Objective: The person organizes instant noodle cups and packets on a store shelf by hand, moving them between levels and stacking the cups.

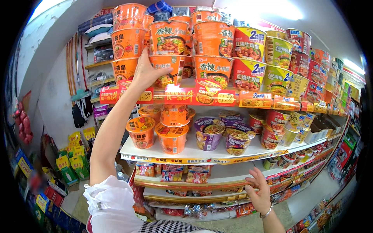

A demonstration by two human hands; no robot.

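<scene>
My left hand (148,71) is raised to the top shelf, on an orange instant noodle cup (174,62) in a lower row. Its thumb lies across the cup's front, and the fingers reach into the gap on the left side, partly hidden. Another orange noodle cup (168,38) is stacked directly above that one. To the left of the hand stands a further stack of orange cups (127,43). Lower down, my right hand (258,193) hangs in the air in front of the lower shelves, fingers apart, holding nothing. A bracelet (266,212) circles its wrist.
Red price strips (180,97) edge the top shelf. On the white shelf (192,154) below stand orange cups (172,138) and purple cups (209,134). Yellow and green bags (71,166) sit on the floor at left, near hanging mops (80,113). Snack packets (172,173) fill lower shelves.
</scene>
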